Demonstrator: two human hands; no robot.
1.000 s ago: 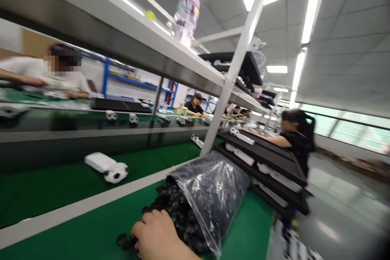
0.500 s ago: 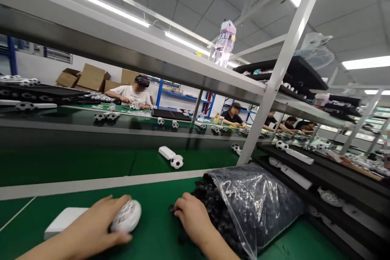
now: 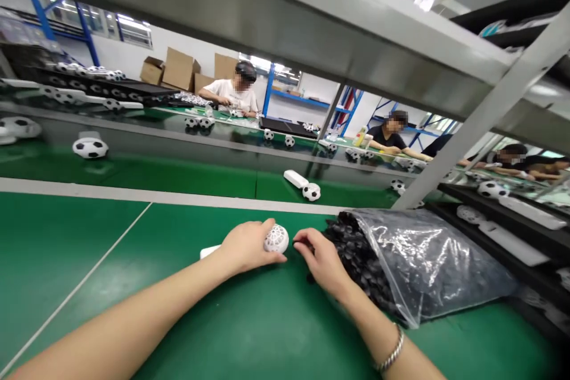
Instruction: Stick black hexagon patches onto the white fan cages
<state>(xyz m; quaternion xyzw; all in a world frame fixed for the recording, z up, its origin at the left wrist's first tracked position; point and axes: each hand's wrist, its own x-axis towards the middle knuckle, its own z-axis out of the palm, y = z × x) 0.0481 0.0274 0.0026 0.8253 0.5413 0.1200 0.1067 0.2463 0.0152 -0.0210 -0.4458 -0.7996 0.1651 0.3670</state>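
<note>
My left hand (image 3: 249,244) is wrapped round a white handheld fan (image 3: 276,239) with a round lattice head, and the fan's white handle shows behind my fingers. Close to the right of that head, my right hand (image 3: 318,252) is closed in a pinch. A dark speck at its fingertips looks like a small black part (image 3: 295,243); its shape is too small to make out. Beside this hand a clear plastic bag (image 3: 439,264) lies on its side, with many small black parts (image 3: 356,249) spilling from its mouth.
Beyond the white strip (image 3: 178,195), a football-patterned fan (image 3: 310,191) lies on the green belt, and another football head (image 3: 90,147) lies farther left. Black trays (image 3: 529,214) with fans are stacked at right. A slanting post (image 3: 481,113) and overhead shelf (image 3: 289,29) frame co-workers opposite.
My right hand has come away from the bag's mouth to beside the fan head. My left hand still holds the fan, now nearer my right hand. The camera view has shifted downward and left.
</note>
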